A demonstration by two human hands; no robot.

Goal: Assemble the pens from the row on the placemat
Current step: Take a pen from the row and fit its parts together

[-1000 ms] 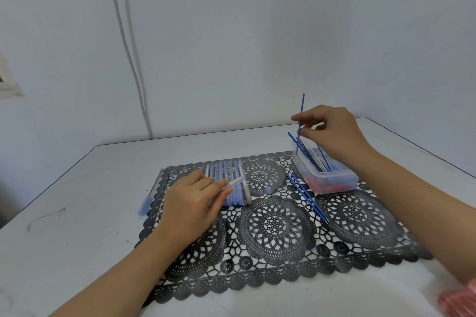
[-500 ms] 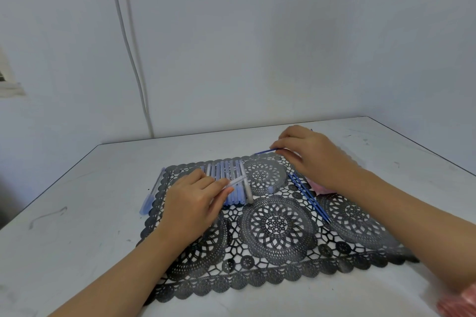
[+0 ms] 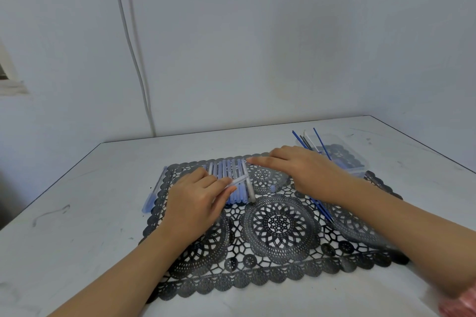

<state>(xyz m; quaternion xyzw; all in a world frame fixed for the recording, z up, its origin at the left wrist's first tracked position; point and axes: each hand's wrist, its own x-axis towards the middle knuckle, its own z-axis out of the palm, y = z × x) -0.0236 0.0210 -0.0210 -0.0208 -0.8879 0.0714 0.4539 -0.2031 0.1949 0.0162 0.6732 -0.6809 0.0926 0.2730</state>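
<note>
At the far left, a capped blue pen lay alone, half on the table and half against the scalloped left edge of the black lace placemat. Behind it, a pale cable ran down the wall to the table's back edge.

The left hand rested on the left part of the placemat, knuckles up. Its grip was closed on a clear pen barrel, pinched between thumb and fingers, and the barrel pointed up and to the right across the row. The row of pens lay side by side on the far left part of the placemat, blue and pale grey barrels running away from the person. The left hand covered the near left end of it.

The right hand lay palm down just right of the row. Its grip was open, the fingers stretched out flat, and the tip of the forefinger touched the far right end of the row. Whether anything sat under the palm could not be told.

Near the right forearm, a few thin blue refills lay slantwise on the placemat. Beyond the hand, a clear plastic tub stood on the far right corner of the placemat, with more refills leaning out over its left rim. Something pink showed blurred at the lower right corner.
</note>
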